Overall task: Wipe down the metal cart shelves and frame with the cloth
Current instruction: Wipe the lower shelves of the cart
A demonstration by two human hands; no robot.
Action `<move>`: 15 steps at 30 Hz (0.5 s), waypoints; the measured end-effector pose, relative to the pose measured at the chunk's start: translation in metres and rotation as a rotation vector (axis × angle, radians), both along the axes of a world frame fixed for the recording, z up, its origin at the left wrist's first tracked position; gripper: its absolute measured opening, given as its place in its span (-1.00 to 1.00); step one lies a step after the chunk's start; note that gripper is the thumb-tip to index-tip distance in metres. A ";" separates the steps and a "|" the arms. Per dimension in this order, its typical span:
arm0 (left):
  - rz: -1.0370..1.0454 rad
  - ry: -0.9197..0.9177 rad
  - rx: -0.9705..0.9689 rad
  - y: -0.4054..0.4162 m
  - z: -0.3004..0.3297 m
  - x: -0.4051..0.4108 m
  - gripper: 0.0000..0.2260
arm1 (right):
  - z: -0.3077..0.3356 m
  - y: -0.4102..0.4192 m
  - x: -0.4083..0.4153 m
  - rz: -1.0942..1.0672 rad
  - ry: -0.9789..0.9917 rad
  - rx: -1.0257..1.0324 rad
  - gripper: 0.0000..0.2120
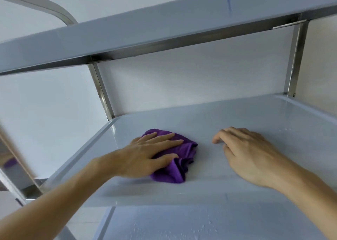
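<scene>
Pressing purple cloth (pixel 175 159) flat on middle shelf (pixel 237 115); left hand (pixel 145 154).

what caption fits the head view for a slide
Left hand presses a purple cloth flat on the cart's middle shelf while the right hand rests beside it.

Part of the purple cloth (pixel 175 159) is hidden under the left hand (pixel 145 154), both forearms are cut off by the lower edge, and the top shelf (pixel 164 30) is cropped at both sides.
</scene>
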State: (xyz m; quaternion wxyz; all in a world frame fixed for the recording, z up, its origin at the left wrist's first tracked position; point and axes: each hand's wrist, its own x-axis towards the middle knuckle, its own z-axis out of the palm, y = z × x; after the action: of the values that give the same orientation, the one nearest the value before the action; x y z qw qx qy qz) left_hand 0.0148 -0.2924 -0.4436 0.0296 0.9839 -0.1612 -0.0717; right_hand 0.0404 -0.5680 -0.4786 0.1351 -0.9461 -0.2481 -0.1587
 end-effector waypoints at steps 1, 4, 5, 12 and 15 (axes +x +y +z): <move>-0.047 0.006 -0.018 -0.007 0.001 -0.022 -0.44 | 0.000 0.000 0.000 -0.004 0.001 -0.005 -0.72; -0.104 0.043 -0.090 -0.015 0.003 -0.058 -0.49 | 0.001 0.001 -0.001 -0.009 0.007 -0.011 -0.73; -0.095 0.048 -0.095 -0.017 0.003 -0.059 -0.49 | 0.001 0.002 -0.001 -0.010 0.012 -0.013 -0.73; 0.082 -0.128 0.077 -0.069 -0.009 0.005 -0.51 | 0.003 0.001 0.001 -0.032 0.067 -0.025 -0.70; 0.138 -0.140 0.050 -0.089 -0.013 0.013 -0.45 | 0.006 0.000 -0.001 -0.057 0.106 0.045 -0.69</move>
State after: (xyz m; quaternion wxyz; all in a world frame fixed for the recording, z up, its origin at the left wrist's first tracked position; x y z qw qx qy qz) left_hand 0.0273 -0.3819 -0.4565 -0.0017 0.9957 -0.0927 -0.0045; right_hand 0.0396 -0.5676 -0.4726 0.1647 -0.9566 -0.2099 -0.1176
